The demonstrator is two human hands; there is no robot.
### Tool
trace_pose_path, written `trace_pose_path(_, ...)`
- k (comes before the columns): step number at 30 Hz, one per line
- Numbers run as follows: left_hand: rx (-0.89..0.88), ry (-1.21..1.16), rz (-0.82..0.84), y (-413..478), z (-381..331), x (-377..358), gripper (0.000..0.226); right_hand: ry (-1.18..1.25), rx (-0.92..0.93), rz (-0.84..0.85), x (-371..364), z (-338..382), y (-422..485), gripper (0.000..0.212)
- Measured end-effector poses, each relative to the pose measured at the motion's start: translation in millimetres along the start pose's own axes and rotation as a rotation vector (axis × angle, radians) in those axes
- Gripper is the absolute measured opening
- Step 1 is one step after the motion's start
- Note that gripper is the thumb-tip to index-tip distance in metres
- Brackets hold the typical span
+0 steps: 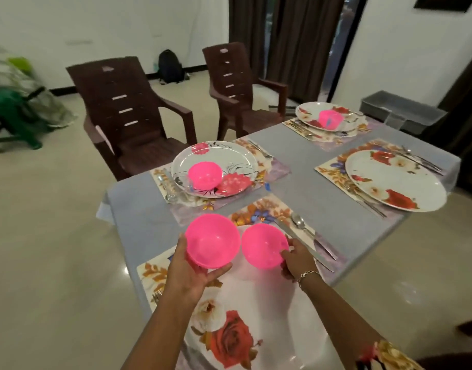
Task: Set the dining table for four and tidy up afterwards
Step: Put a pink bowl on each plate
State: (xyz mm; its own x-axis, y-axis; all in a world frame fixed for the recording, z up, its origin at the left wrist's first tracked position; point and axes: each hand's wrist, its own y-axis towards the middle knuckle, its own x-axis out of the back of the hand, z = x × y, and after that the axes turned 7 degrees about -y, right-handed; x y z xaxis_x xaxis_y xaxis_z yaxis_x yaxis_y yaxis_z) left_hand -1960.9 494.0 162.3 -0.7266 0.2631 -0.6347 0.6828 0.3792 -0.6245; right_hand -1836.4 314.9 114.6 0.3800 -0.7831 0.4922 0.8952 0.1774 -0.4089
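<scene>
Pink bowl-laying step: left grip [187, 273] curled under first bowl [212, 241], right grip [296, 259] pinching second bowl [263, 247] by its rim; next, likely one onto six-o'clock plate [259, 319], one onto bare two-o'clock plate [395, 180].

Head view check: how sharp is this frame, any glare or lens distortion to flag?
Head view: soft throughout, green clutter at the left edge smeared; the wide-angle lens bows the grey-clothed table and tilts the brown plastic chairs; pale glare patches on the glossy floor; the two held pink plastic bowls throw a pink tint onto the white floral plate beneath.
</scene>
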Motion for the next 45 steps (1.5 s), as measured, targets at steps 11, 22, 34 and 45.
trace_pose_path(11,-0.026,0.003,-0.006,-8,78,-66,0.042,0.023,0.046,0.240,49,-5,31,0.007)
trace_pose_path(22,0.154,0.127,0.133,7,232,-207,0.046,0.111,0.239,0.102,242,-45,44,0.014)
trace_pose_path(34,0.182,0.434,0.215,102,318,-347,0.039,0.138,0.111,-0.021,374,-79,163,0.028)
trace_pose_path(45,0.127,0.388,0.108,226,313,-448,0.032,0.162,-0.093,-0.033,430,-55,336,0.024)
